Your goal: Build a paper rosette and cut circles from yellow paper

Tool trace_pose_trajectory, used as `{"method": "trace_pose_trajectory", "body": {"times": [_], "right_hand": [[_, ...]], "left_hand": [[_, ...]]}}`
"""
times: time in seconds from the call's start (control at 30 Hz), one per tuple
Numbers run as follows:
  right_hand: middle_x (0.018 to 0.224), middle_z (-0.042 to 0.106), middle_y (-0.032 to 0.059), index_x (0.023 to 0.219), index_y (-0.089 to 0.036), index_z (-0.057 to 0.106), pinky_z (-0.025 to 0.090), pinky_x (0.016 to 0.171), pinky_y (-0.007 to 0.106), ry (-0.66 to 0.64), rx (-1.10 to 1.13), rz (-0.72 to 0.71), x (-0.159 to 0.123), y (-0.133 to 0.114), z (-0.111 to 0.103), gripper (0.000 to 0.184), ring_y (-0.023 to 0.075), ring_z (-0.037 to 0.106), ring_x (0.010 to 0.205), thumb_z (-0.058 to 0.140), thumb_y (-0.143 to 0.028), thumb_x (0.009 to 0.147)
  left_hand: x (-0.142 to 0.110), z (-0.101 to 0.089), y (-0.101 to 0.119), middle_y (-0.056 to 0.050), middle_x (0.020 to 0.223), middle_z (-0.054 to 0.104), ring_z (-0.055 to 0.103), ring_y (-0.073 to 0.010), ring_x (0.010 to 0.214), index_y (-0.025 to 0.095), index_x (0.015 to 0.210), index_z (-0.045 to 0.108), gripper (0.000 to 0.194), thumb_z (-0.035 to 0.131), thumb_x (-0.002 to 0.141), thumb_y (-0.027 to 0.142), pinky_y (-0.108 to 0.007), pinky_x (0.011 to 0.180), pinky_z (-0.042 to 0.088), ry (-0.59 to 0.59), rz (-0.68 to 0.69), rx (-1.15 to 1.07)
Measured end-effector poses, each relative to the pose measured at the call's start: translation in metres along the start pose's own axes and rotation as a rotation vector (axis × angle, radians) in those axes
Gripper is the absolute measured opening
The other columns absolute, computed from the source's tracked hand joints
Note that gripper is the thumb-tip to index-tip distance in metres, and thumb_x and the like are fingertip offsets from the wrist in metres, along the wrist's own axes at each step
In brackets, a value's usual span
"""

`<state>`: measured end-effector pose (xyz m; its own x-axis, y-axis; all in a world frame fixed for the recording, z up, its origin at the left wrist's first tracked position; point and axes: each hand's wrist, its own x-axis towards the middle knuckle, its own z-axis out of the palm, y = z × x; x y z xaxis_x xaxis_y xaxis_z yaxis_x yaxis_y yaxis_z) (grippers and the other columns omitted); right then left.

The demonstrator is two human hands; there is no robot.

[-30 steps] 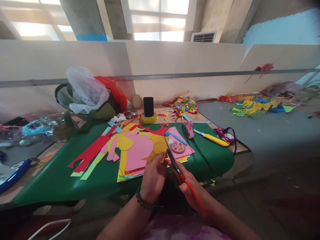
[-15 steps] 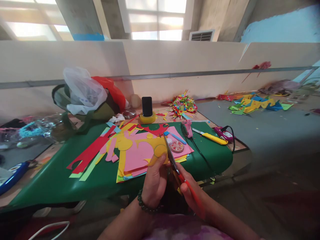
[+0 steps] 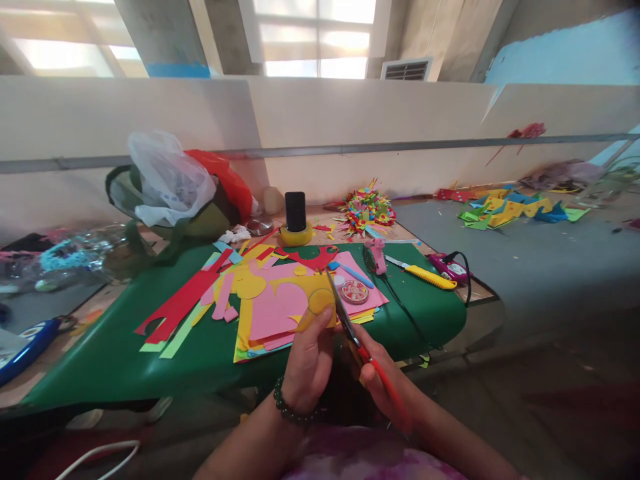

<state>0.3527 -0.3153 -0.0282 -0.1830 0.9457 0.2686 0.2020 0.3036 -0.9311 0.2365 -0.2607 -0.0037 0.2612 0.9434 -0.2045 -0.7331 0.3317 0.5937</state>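
My left hand [image 3: 309, 360] pinches a piece of yellow paper [image 3: 316, 305] with a circle drawn on it, thumb on top. My right hand [image 3: 383, 387] grips red-handled scissors [image 3: 350, 328], whose blades point up and away along the paper's right edge. Both hands hover over the near edge of a green mat [image 3: 120, 360] covered with pink [image 3: 280, 308], yellow and red paper cut-outs [image 3: 185, 299]. A dark bead bracelet sits on my left wrist.
On the mat lie a yellow utility knife [image 3: 425, 275], a pink glue gun [image 3: 377, 254] with a black cord and a round tin [image 3: 355, 291]. A phone [image 3: 295, 211] stands on a tape roll. Bags [image 3: 170, 180] sit at the back left; paper scraps [image 3: 510, 209] lie right.
The hands, paper and scissors have stayed almost in place; the view has shifted slightly. The left thumb has slid a little along the yellow paper.
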Motion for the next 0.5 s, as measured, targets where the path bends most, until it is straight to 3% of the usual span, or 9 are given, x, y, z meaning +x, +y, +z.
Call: {"method": "trace_pose_trajectory", "body": {"times": [0.3, 0.5], "right_hand": [[0.075, 0.058, 0.0032, 0.133, -0.015, 0.051, 0.050, 0.068, 0.031, -0.009, -0.057, 0.033, -0.0023, 0.0053, -0.0021, 0.101, 0.0186, 0.049, 0.067, 0.025, -0.092, 0.073], [0.077, 0.057, 0.0031, 0.126, -0.017, 0.054, 0.049, 0.074, 0.032, -0.001, -0.076, 0.040, -0.0021, 0.0054, -0.0010, 0.098, 0.0192, 0.049, 0.070, 0.023, -0.093, 0.073]], "left_hand": [[0.0030, -0.0003, 0.0004, 0.001, 0.081, 0.069, 0.063, -0.0133, 0.077, 0.016, 0.080, 0.071, 0.028, 0.086, 0.058, 0.023, -0.023, 0.066, 0.047, 0.033, 0.096, -0.032], [0.0054, 0.0025, 0.0006, 0.002, 0.083, 0.071, 0.064, -0.0115, 0.077, 0.017, 0.083, 0.071, 0.037, 0.090, 0.052, 0.023, -0.023, 0.074, 0.049, 0.067, 0.131, -0.008]]}}
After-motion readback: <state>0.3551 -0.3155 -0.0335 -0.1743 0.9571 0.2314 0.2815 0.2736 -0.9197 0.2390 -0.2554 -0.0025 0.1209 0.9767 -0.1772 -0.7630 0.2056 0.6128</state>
